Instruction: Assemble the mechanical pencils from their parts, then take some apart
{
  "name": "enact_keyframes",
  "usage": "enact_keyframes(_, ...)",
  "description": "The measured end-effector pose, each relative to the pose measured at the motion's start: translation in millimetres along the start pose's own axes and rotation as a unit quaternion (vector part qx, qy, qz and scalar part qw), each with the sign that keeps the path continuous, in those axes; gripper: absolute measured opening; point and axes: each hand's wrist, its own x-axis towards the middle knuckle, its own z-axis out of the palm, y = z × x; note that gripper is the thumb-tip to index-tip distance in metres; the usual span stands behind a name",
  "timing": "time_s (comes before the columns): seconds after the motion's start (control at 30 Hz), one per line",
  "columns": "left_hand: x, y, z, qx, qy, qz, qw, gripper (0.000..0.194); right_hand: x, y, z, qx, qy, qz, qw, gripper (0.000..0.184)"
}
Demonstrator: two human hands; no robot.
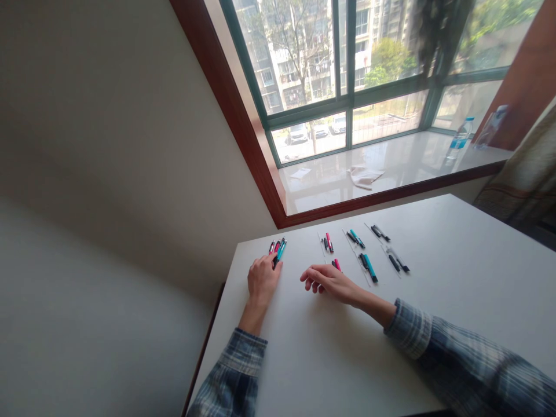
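My left hand (262,280) rests at the table's far left, its fingers closed at the lower end of a teal pen (281,250). Beside that pen lie other pens, including a pink pen (277,246). My right hand (326,281) hovers above the table with loosely curled fingers and nothing visible in them. Just behind it, a pink pen barrel (337,264) is partly hidden. Taken-apart pens lie in small groups: a pink barrel (329,242), teal barrels (370,268), clear barrels (398,260), black grips (394,263) and thin refills (351,239).
The white table (347,359) meets a wall (130,174) on the left. Behind it, a windowsill (321,191) holds a crumpled cloth (365,176), a paper piece (300,173) and two plastic bottles (460,139). A curtain (521,168) hangs at right.
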Motion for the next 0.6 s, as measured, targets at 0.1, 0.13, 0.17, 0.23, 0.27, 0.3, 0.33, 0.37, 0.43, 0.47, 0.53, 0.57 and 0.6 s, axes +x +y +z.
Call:
enact_keyframes(0.1,-0.7,2.3,-1.2,-0.01,0.007,0.005,1.0,0.026,0.5,0.3,0.2,-0.009,-0.001,-0.004,1.0,0.05)
enact_keyframes(0.13,-1.0,3.2,-1.4,-0.012,0.008,0.006,1.0,0.026,0.7,0.6,0.3,-0.012,-0.001,-0.005,1.0,0.05)
enact_keyframes(0.17,-1.1,4.0,-1.5,-0.015,0.008,0.006,1.0,0.026,0.9,0.9,0.4,-0.013,-0.001,-0.005,1.0,0.05)
enact_keyframes(0.23,-1.3,5.2,-1.3,-0.02,0.007,0.006,1.0,0.025,1.2,1.6,0.5,-0.017,-0.001,-0.007,1.0,0.05)
enact_keyframes(0.27,-1.4,5.5,-1.2,-0.022,0.006,0.006,1.0,0.025,1.3,2.0,0.6,-0.019,-0.002,-0.007,1.0,0.05)
enact_keyframes(0.3,-1.4,5.8,-1.0,-0.023,0.005,0.006,1.0,0.025,1.4,2.5,0.6,-0.021,-0.003,-0.009,1.0,0.05)
enact_keyframes(0.33,-1.4,5.9,-1.0,-0.025,0.005,0.006,1.0,0.026,1.5,3.0,0.5,-0.023,-0.004,-0.011,1.0,0.05)
enact_keyframes(0.37,-1.5,5.9,-0.9,-0.026,0.005,0.007,1.0,0.027,1.6,3.7,0.4,-0.026,-0.005,-0.013,1.0,0.049)
enact_keyframes(0.43,-1.7,5.7,-0.7,-0.03,0.005,0.012,0.999,0.029,2.0,5.4,0.3,-0.03,-0.008,-0.014,0.999,0.049)
enact_keyframes(0.47,-1.8,5.6,-0.5,-0.033,0.005,0.015,0.999,0.031,2.2,6.3,0.3,-0.032,-0.01,-0.015,0.999,0.049)
enact_keyframes(0.53,-2.2,5.4,0.2,-0.037,0.005,0.018,0.999,0.031,2.7,8.0,0.4,-0.035,-0.012,-0.015,0.999,0.049)
enact_keyframes(0.57,-2.4,5.3,0.6,-0.039,0.005,0.019,0.999,0.031,2.9,8.7,0.4,-0.036,-0.013,-0.015,0.999,0.049)
enact_keyframes(0.6,-2.5,5.3,1.0,-0.039,0.006,0.02,0.999,0.03,3.0,9.1,0.5,-0.038,-0.014,-0.015,0.999,0.049)
